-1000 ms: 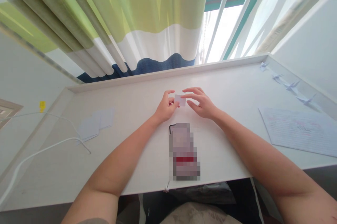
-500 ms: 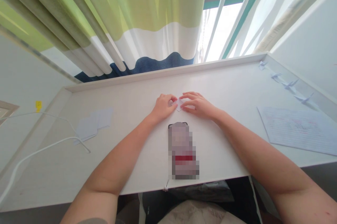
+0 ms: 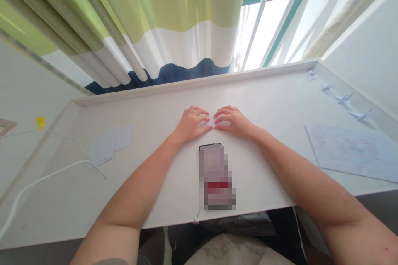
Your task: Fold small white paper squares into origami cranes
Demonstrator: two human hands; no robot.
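Observation:
A small white piece of paper lies on the white desk, mostly covered by my fingers. My left hand presses down on its left side with curled fingertips. My right hand presses on its right side, fingers bent onto the paper. Both hands meet at the paper in the middle of the desk, just beyond a phone that lies flat near the front edge.
A stack of small white paper squares lies at the left, with a white cable beside it. A written sheet lies at the right. Several small folded paper cranes line the right rim. A striped curtain hangs behind.
The paper was held up off the desk between both hands; now it is down on the desk with both hands pressing on it.

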